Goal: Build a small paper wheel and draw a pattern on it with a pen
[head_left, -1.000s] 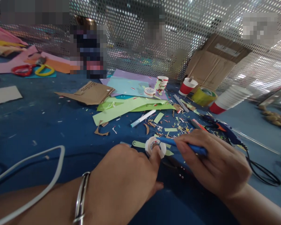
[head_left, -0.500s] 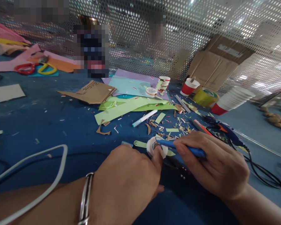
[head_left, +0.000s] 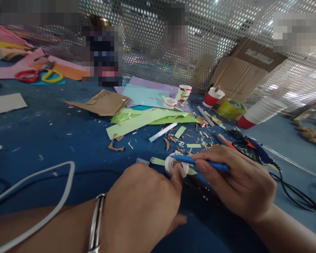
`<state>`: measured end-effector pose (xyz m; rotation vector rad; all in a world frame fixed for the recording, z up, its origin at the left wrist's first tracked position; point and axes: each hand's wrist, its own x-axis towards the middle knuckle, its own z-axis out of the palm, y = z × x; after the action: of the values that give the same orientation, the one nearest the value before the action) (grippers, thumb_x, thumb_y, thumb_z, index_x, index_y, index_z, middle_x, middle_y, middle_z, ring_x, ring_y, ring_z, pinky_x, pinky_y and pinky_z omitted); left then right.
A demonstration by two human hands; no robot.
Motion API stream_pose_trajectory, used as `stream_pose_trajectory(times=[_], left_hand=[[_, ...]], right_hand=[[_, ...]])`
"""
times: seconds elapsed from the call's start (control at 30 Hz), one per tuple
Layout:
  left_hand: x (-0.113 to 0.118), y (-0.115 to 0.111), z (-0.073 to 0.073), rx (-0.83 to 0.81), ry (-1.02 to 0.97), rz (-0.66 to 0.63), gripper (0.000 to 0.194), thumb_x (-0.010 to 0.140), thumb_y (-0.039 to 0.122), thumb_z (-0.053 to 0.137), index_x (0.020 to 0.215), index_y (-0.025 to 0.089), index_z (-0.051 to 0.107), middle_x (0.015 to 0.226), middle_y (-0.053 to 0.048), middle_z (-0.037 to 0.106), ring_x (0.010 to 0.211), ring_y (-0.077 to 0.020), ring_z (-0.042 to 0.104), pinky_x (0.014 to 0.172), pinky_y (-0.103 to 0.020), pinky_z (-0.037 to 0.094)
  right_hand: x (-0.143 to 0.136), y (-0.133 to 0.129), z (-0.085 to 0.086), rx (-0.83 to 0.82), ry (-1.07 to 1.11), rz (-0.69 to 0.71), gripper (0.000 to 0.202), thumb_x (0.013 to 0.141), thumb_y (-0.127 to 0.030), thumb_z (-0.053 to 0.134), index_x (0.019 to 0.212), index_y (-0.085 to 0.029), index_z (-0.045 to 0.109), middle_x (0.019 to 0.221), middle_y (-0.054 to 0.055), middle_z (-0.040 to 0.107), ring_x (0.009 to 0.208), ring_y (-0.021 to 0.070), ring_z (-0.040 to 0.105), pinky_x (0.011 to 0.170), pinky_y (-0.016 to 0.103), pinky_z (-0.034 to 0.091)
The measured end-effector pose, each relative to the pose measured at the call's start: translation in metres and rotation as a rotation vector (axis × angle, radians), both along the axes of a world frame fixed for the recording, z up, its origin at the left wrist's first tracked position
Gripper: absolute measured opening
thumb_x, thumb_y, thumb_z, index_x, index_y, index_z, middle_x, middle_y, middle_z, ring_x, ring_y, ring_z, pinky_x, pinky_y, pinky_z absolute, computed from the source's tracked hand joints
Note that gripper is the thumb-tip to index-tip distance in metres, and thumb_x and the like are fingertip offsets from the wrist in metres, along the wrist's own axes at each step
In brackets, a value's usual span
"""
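Observation:
My right hand (head_left: 234,182) is closed around a blue marker (head_left: 216,166) and holds it like a pen. The marker's tip lies over a small round white paper piece (head_left: 169,168), which looks like a cut cup part. My left hand (head_left: 144,200), curled and wearing a silver bangle, steadies that piece with a finger pressed on its face; its other fingertips are mostly hidden. Pale green paper strips (head_left: 157,161) stick out on either side of the white piece, the left one bearing a small dark curved mark. Whether the marker touches the surface is hard to tell.
Paper scraps (head_left: 193,146), a white marker (head_left: 162,132) and green sheets (head_left: 144,121) lie beyond my hands. A glue gun (head_left: 258,149) with its cord, a tape roll (head_left: 231,109) and stacked paper cups (head_left: 263,111) stand right. A white cable (head_left: 70,182) crosses my left arm.
My right hand has shifted slightly left, and the blue marker's tip has moved left across the white piece. My left hand keeps its place on the piece.

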<state>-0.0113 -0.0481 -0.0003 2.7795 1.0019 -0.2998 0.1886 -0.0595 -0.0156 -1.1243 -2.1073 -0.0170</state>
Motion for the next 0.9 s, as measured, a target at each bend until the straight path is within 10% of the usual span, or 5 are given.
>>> stream_pose_trajectory(times=[0.9], left_hand=[[0.0003,0.0033,0.0048,-0.036,0.021,0.012,0.08,0.085,0.061,0.067,0.149,0.014,0.051,0.074,-0.01,0.076,0.062,-0.0343,0.073,0.052,-0.041,0.053]], right_hand=[[0.0045,-0.0015,-0.0002,0.03,0.058,-0.044,0.006,0.092,-0.016,0.064,0.092,-0.021,0.067,0.081,-0.001,0.075,0.071,0.0109,0.071,0.069,0.02,0.056]])
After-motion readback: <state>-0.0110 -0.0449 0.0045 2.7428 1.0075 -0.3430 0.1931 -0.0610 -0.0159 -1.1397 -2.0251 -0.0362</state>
